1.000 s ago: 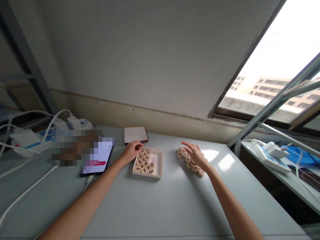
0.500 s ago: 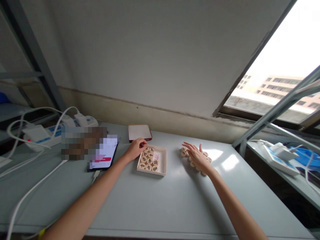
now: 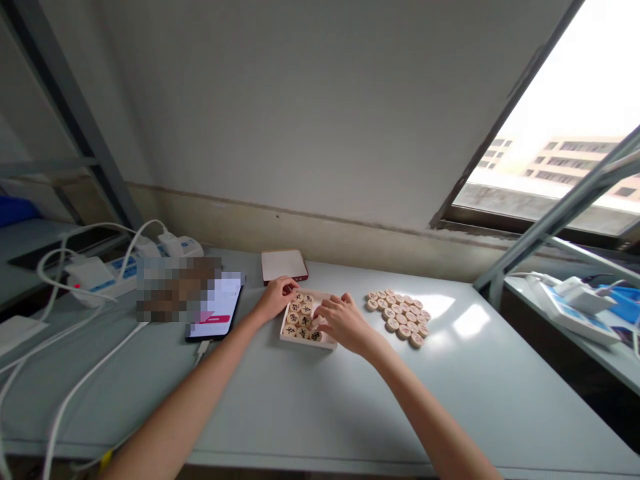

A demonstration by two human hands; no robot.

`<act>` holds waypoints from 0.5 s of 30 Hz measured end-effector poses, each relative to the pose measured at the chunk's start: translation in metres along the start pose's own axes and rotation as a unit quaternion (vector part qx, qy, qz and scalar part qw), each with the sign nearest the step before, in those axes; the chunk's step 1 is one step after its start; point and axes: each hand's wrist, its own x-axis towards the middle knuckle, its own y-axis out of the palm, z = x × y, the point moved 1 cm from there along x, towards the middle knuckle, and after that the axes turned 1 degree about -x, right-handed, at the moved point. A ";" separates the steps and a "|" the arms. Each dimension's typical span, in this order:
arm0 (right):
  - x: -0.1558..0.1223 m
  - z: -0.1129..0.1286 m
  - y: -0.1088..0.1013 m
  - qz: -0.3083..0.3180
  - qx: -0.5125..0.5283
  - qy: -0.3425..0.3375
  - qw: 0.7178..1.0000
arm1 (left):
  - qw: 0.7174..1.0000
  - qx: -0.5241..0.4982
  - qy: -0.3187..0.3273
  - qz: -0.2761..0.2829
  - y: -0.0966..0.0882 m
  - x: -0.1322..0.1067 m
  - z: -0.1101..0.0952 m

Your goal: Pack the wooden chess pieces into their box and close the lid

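Note:
A shallow open box (image 3: 327, 343) holds several round wooden Chinese chess pieces (image 3: 303, 323) with dark characters, lying in its left part. At the box's far left corner, my left hand (image 3: 277, 298) has its fingers bent over the rim, gripping it. My right hand (image 3: 345, 321) reaches into the box from the right, fingers curled down at the pieces on that side. Its fingertips are partly hidden, so I cannot make out what they hold. Farther right, a flat cluster of loose wooden chess pieces (image 3: 401, 313) with reddish marks lies on the table.
Behind the box lies its shallow lid (image 3: 283, 266), pale inside with a dark red edge. To the left are a phone (image 3: 217, 307) on a charging cable, a blurred-out brown object (image 3: 175, 293) and a power strip (image 3: 125, 280) with looping cables. A metal frame (image 3: 530, 233) rises at right.
My right hand has moved left from above the loose pieces to the box, and its fingers have gone from stretched to curled. The loose cluster is now uncovered. My left hand stays at the corner.

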 end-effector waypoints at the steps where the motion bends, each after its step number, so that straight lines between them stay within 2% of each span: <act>1: 0.001 0.000 -0.001 -0.007 0.001 -0.001 1.000 | 1.000 0.003 0.000 0.002 0.000 0.000 -0.001; 4: -0.006 -0.006 -0.010 -0.053 -0.004 0.011 0.999 | 1.000 0.002 0.003 0.006 -0.001 0.001 -0.002; 9: -0.047 -0.035 -0.014 -0.129 -0.090 0.111 0.981 | 1.000 -0.006 0.000 0.011 0.001 0.001 0.000; 12: -0.072 -0.054 -0.003 -0.129 -0.147 0.148 0.970 | 1.000 -0.007 -0.004 0.013 0.001 0.001 0.000; 15: -0.087 -0.065 0.008 -0.108 -0.156 0.158 0.969 | 1.000 -0.015 -0.003 0.013 0.001 0.001 0.000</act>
